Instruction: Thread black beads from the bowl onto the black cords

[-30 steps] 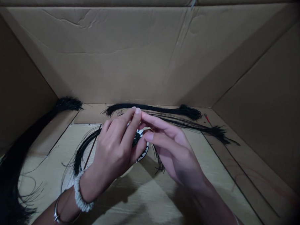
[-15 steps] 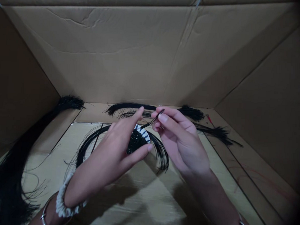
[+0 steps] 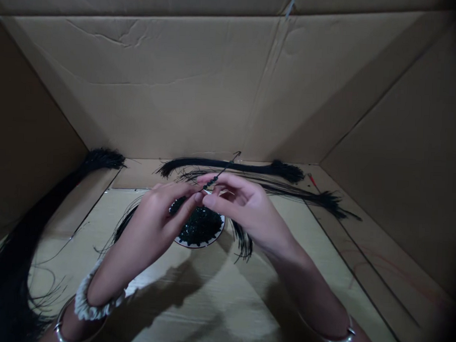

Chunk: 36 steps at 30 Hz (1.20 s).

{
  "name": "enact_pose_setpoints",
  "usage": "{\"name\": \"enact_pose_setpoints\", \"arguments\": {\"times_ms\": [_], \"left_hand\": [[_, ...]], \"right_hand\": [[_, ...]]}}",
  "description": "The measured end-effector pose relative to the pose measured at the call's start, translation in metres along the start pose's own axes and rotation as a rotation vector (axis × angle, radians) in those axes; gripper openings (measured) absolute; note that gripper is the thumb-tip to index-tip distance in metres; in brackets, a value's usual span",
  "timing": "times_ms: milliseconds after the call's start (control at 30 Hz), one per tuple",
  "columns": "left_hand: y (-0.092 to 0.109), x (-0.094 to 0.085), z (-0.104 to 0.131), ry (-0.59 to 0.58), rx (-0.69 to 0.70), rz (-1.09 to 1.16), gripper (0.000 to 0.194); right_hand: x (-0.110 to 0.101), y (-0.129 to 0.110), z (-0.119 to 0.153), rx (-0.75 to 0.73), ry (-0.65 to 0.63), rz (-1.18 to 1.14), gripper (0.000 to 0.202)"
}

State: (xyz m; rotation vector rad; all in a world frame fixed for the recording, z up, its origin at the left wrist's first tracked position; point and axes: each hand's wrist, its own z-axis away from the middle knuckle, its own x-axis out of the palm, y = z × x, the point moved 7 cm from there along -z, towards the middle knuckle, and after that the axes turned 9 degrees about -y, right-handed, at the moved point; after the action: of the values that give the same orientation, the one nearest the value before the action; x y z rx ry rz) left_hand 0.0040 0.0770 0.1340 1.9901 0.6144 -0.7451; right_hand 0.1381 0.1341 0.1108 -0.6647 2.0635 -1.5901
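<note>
- The cardboard walls (image 3: pixel 158 107) stand around our workspace, perhaps to stop small pieces straying; we count three upright sides: left, back and right.
- The pale board (image 3: pixel 222 312) gives us one flat surface underneath.
- Our two hands meet over it. The left hand (image 3: pixel 154 213) pinches the near end of the wire between thumb and forefinger, probably to steady it. On the right hand (image 3: pixel 263 218), the forefinger lies along the beads and the other fingers curl; we cannot tell whether its thumb presses on anything.
- Of black strand bundles we count four: a long one at the left (image 3: pixel 33 223), two along the back (image 3: pixel 232 164) (image 3: pixel 321 198), and an arched one (image 3: pixel 242 239) that seems to pass behind the bowl. Laid outward, they likely leave the middle free for our hands.
- One bowl (image 3: pixel 216 236), heaped with dark pieces (image 3: pixel 199 225) too many to count, sits beneath our fingers, likely for easy reach.
- We wear two bangles (image 3: pixel 343 341) and one pale scrunchie (image 3: pixel 88 303).
- One thin dark wire (image 3: pixel 225 167), hooked at its far tip, slants up between our hands, above the bowl's far side.
- Its few dark beads (image 3: pixel 211 182) are too small to count.
</note>
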Motion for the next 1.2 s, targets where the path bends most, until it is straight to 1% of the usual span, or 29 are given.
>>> {"name": "enact_pose_setpoints", "arguments": {"times_ms": [67,167,300,367,533,700,800,900,1000,1200], "left_hand": [[0.001,0.0,0.0,-0.002,0.018,-0.019,0.014],[0.001,0.001,0.0,-0.021,0.019,-0.032,0.015],[0.001,0.001,0.0,-0.035,0.02,-0.046,0.019],[0.0,0.0,0.0,-0.031,0.025,-0.053,0.02],[-0.002,0.0,0.0,-0.028,0.027,-0.062,0.018],[-0.004,-0.001,0.0,-0.014,0.013,-0.09,0.016],[-0.002,-0.001,0.0,0.014,0.04,-0.101,0.014],[0.005,-0.002,0.002,0.077,0.099,-0.131,0.011],[0.012,-0.004,0.003,0.131,0.16,-0.204,0.005],[0.022,-0.006,0.007,0.205,0.261,-0.414,0.01]], "right_hand": [[0.003,0.002,-0.002,-0.003,-0.025,0.067,0.02],[-0.004,0.0,-0.002,-0.048,0.044,0.084,0.013],[-0.022,-0.005,0.0,-0.094,0.181,0.018,0.013],[-0.028,-0.007,0.001,-0.111,0.211,0.019,0.014],[-0.034,-0.007,0.0,-0.136,0.207,0.012,0.014],[-0.034,-0.006,-0.001,-0.13,0.19,-0.019,0.012],[-0.033,-0.005,-0.001,-0.117,0.192,-0.026,0.014],[-0.032,-0.005,-0.002,-0.095,0.19,-0.05,0.014],[-0.031,-0.006,-0.001,-0.084,0.195,-0.061,0.014],[-0.033,-0.007,0.001,-0.064,0.224,-0.068,0.016]]}}
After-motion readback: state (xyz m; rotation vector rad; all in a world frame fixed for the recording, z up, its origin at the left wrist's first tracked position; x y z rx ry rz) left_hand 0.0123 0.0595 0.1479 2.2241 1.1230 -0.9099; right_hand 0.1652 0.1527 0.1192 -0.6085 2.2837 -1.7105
